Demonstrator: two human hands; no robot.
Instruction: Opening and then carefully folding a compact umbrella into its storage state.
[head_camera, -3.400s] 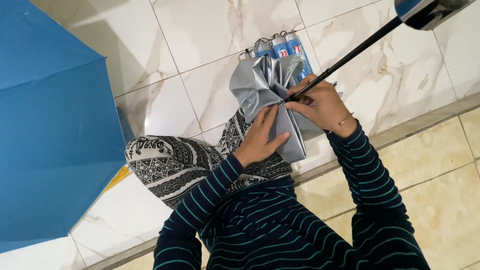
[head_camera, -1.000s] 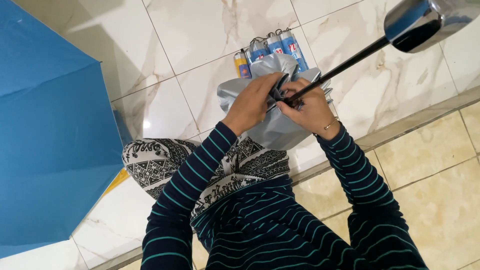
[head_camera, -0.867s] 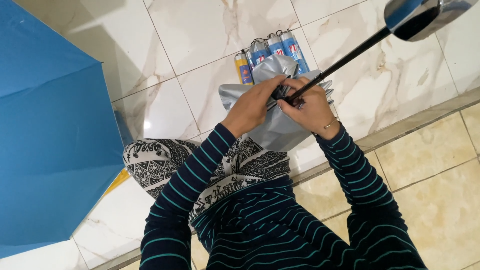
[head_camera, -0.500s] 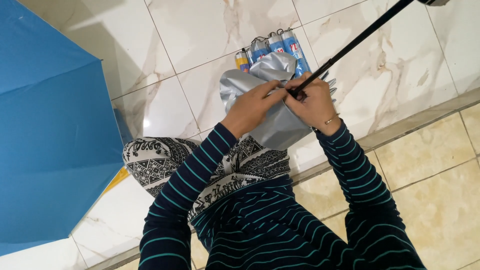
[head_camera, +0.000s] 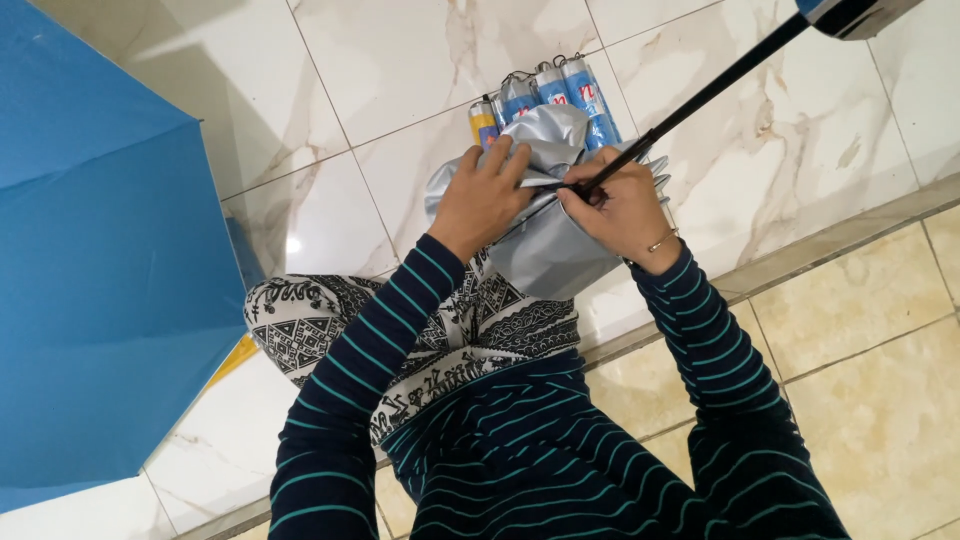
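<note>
**Technician:** Marble-patterned floor tiles (head_camera: 400, 60) fill the upper part of the head view; beige tiles (head_camera: 860, 330) run along the lower right, with a grey strip between the two. Where is the workpiece?

**Observer:** The grey umbrella canopy (head_camera: 545, 250), collapsed and bunched, sits above the person's patterned lap (head_camera: 330, 330), close to the middle of the marble area. Its black shaft (head_camera: 720, 85) rises slanted toward the upper right corner, ending at the handle (head_camera: 850, 12) at the picture's edge.

**Technician:** State of the hands?

**Observer:** The left hand (head_camera: 485, 195) lies on the canopy with fingers curled, pressing into the folded fabric. The right hand (head_camera: 620, 205) is closed around the lower end of the shaft, just where the ribs gather; a thin bracelet (head_camera: 660, 240) shows on that wrist. The two hands are just beside each other, fingertips nearly meeting.

**Technician:** Surroundings?

**Observer:** Several folded umbrellas in sleeves (head_camera: 545, 95), blue and one yellow, lie side by side on the marble beyond the canopy, touching it in the view. An open blue umbrella (head_camera: 100, 270) covers the left edge.
</note>
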